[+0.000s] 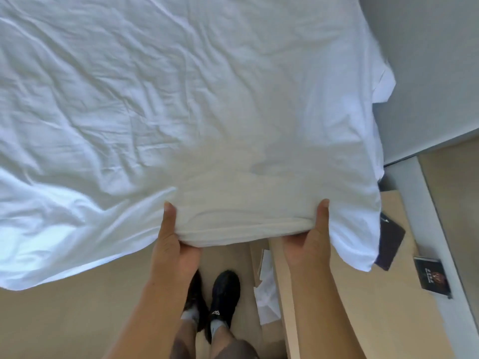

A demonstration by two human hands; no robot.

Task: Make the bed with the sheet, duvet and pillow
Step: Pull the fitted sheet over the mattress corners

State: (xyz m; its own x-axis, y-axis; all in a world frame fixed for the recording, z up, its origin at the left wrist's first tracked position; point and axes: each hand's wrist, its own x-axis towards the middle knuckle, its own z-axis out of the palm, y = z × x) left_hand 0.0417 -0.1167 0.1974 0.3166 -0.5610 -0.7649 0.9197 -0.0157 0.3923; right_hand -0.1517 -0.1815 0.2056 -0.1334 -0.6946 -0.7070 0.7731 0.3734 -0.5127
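Here both hands clamp the near hem of the white sheet: left grip and right grip with thumbs on top, a bunched fold between them. Beyond the grips, the sheet spreads wrinkled over the bed.

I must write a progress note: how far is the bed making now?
Done: the white sheet is spread across the bed, though wrinkled. In hand: the left hand and right hand grip its bunched near edge. Left: smoothing it; no duvet or pillow is visible yet.
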